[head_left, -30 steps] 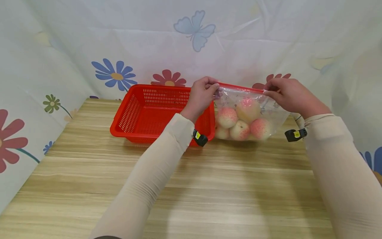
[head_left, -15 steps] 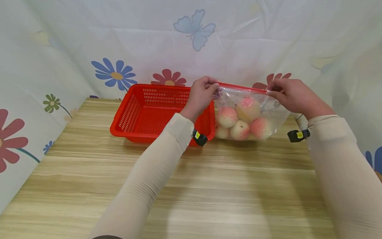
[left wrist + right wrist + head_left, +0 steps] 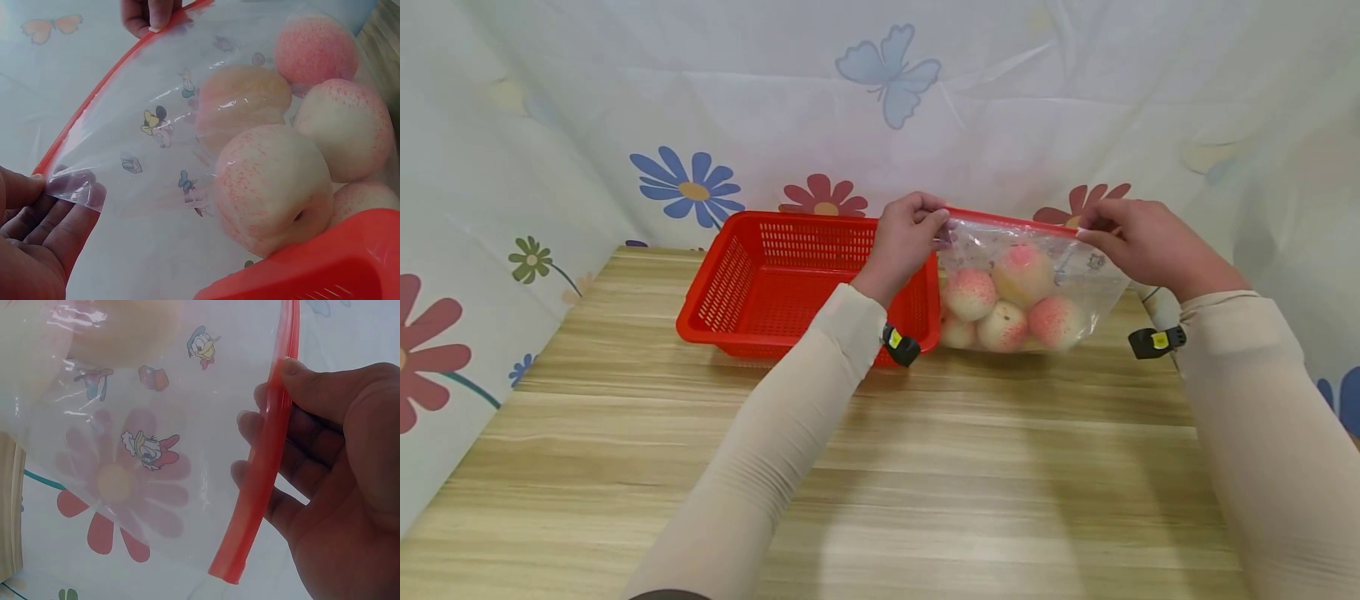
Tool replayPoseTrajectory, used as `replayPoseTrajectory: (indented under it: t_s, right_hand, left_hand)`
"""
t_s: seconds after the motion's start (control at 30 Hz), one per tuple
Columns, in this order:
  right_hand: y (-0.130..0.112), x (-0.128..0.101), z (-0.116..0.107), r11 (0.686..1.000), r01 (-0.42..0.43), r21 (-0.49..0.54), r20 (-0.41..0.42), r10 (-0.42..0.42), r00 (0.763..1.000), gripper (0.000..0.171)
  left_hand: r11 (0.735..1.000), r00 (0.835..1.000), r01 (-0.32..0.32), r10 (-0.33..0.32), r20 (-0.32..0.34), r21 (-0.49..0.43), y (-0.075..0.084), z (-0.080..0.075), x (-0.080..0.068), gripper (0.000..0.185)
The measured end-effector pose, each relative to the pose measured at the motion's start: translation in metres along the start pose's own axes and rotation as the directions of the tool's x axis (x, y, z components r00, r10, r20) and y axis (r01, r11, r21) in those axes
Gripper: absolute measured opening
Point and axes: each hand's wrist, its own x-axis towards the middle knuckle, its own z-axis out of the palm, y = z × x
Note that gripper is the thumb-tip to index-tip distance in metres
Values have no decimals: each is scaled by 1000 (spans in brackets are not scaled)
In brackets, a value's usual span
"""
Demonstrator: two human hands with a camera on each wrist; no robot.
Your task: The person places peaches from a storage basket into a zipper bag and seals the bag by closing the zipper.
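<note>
A clear zip bag (image 3: 1037, 275) with a red seal strip (image 3: 1000, 220) stands on the wooden table (image 3: 880, 467), holding several pink-white peaches (image 3: 972, 293). My left hand (image 3: 910, 237) pinches the bag's top left corner (image 3: 75, 187). My right hand (image 3: 1138, 242) pinches the red strip (image 3: 265, 462) near the top right corner, thumb on the strip and fingers behind the film. In the left wrist view the peaches (image 3: 272, 187) press against the printed film. A red perforated basket (image 3: 752, 283) sits just left of the bag, nothing showing in it.
A flower-and-butterfly printed cloth (image 3: 887, 75) hangs behind and at both sides of the table. The basket's rim (image 3: 312, 269) lies against the bag's lower left. Bare wood stretches from the bag to the table's near edge.
My right hand has slid a little to the right along the red strip. The left hand, the bag and the basket stay where they were.
</note>
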Motion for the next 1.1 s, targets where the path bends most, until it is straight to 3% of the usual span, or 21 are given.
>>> replayPoseTrajectory:
  t_s: [1.1]
  right_hand:
    - [17,-15,-3,999,-52,12,1,52,999,25]
  left_hand:
    - [1000,1000,6,-6,-8,0,-2,-3,-2,17]
